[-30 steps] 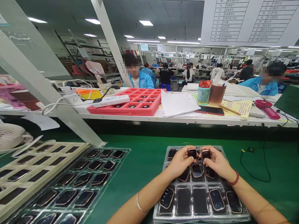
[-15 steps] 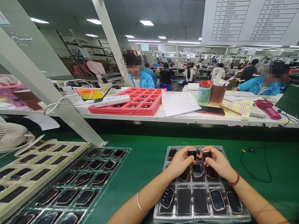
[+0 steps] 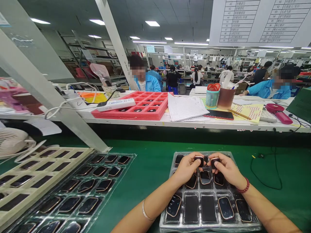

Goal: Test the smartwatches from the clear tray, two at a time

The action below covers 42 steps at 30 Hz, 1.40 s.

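Note:
My left hand (image 3: 188, 167) grips a gold-rimmed watch body (image 3: 199, 161) by its edges, thumb on the screen. In my right hand (image 3: 225, 167) is a second watch body (image 3: 214, 162), also under the thumb. The two watches are side by side, apart, over the far rows of a clear plastic tray (image 3: 179, 226). Several watches lie in the tray, among them one at the near left (image 3: 174, 205) with its screen lit and one at the near right (image 3: 225, 207). Two near-row pockets between them show only black bottoms.
At the left are another clear tray (image 3: 132, 158) of watches and a cream tray (image 3: 82, 150), with a fan (image 3: 13, 142) behind. A shelf (image 3: 145, 122) carries a red foam tray (image 3: 160, 113), papers and cups. A cable (image 3: 279, 168) lies on the right. People sit beyond.
Both thumbs have shifted slightly further over the watch screens, and the watches have tilted a little. On the shelf's far side, the person at the right has moved their head slightly.

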Motion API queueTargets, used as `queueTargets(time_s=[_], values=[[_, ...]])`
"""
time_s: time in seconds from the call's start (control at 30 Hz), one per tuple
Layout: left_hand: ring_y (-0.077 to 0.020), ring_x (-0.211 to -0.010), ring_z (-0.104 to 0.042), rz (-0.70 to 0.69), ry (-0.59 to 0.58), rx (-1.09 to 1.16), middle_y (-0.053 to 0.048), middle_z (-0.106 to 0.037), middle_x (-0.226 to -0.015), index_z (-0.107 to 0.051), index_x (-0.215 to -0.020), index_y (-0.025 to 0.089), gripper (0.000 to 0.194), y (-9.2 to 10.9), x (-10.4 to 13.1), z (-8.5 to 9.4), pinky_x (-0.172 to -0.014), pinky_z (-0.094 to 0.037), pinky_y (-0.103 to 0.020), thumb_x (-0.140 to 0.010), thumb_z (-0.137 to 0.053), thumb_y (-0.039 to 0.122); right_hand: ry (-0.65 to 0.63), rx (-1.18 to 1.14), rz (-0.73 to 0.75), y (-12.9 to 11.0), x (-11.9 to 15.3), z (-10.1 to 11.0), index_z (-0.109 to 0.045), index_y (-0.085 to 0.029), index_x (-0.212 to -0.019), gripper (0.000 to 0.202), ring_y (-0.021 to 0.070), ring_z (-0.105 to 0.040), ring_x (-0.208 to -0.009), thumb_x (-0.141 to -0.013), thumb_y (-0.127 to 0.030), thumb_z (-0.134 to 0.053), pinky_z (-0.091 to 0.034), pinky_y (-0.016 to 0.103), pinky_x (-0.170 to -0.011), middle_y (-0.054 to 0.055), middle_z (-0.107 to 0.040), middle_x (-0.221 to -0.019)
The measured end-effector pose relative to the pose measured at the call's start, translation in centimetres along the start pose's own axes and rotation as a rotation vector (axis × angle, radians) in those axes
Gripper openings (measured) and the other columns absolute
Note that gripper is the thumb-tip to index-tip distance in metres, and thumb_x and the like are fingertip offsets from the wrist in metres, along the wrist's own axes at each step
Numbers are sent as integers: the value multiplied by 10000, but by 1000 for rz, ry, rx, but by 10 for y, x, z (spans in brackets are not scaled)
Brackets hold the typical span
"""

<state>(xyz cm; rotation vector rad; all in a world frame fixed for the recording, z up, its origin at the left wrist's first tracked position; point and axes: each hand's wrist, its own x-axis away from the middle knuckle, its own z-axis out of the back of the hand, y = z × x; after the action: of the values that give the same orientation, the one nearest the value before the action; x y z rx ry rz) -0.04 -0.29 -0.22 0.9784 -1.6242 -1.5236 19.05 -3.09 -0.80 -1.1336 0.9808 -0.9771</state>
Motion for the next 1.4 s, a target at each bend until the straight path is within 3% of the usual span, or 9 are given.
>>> queueTargets(time_s=[0.13, 0.33, 0.5, 0.8, 1.0, 1.17, 1.3, 1.4], values=[[-118, -652, -590, -17, 10, 10, -56, -634, -899, -549, -962, 149, 263, 2, 1, -1, -598, -444, -235, -706, -593, 190, 3, -4, 22, -1, 0, -1, -539, -202, -1056, 266, 146, -611, -674, -791, -184, -533, -510, 270, -592, 53, -645, -918], [-130, -678, -592, -17, 4, 19, -46, -626, -824, -571, -928, 137, 204, 4, 2, -2, -627, -466, -253, -749, -559, 233, 1, 17, -10, 0, 0, 0, -563, -193, -1030, 215, 141, -611, -640, -829, -239, -501, -504, 270, -581, 48, -639, -884], [-163, -809, -624, 3, -37, 30, -74, -621, -1019, -514, -1116, 171, 425, -1, 1, -1, -612, -451, -222, -698, -572, 122, 12, 18, 43, 0, 0, -2, -547, -205, -1031, 256, 157, -601, -724, -777, -170, -553, -501, 271, -620, 48, -627, -910], [-139, -713, -628, -2, -35, 28, -83, -627, -973, -499, -1155, 155, 416, -5, -1, 0, -538, -413, -201, -740, -520, 138, 13, 34, 58, 0, 0, -2, -540, -205, -1006, 278, 169, -580, -739, -743, -116, -534, -479, 278, -631, 31, -611, -837], [-124, -740, -619, 33, -52, 170, -51, -624, -958, -474, -1085, 181, 494, -1, -1, 1, -672, -449, -236, -629, -616, 59, -9, -10, 63, -4, 1, -2, -523, -209, -1024, 316, 165, -580, -761, -724, -111, -518, -477, 272, -636, 35, -602, -898], [-96, -550, -611, 106, -244, 405, -39, -628, -851, -458, -1094, 187, 583, 8, 2, 9, -434, -362, -142, -581, -732, 149, 13, -10, 29, -5, 3, 0, -512, -207, -1039, 295, 166, -573, -707, -747, -192, -549, -477, 268, -572, 41, -591, -904], [-122, -487, -599, 125, -596, 465, -19, -629, -723, -470, -1096, 205, 660, 34, 34, 7, -406, -393, -161, -530, -796, 305, 32, -9, 0, 1, 4, 3, -509, -214, -1070, 280, 166, -572, -668, -797, -270, -542, -486, 290, -583, 50, -604, -931], [-107, -531, -566, 205, -838, 394, -4, -581, -714, -572, -900, 149, 642, 57, 61, -4, -482, -436, -195, -388, -826, 442, 16, -41, -20, 9, 3, 6, -518, -226, -1090, 290, 168, -562, -670, -818, -320, -550, -485, 299, -586, 67, -619, -969]])
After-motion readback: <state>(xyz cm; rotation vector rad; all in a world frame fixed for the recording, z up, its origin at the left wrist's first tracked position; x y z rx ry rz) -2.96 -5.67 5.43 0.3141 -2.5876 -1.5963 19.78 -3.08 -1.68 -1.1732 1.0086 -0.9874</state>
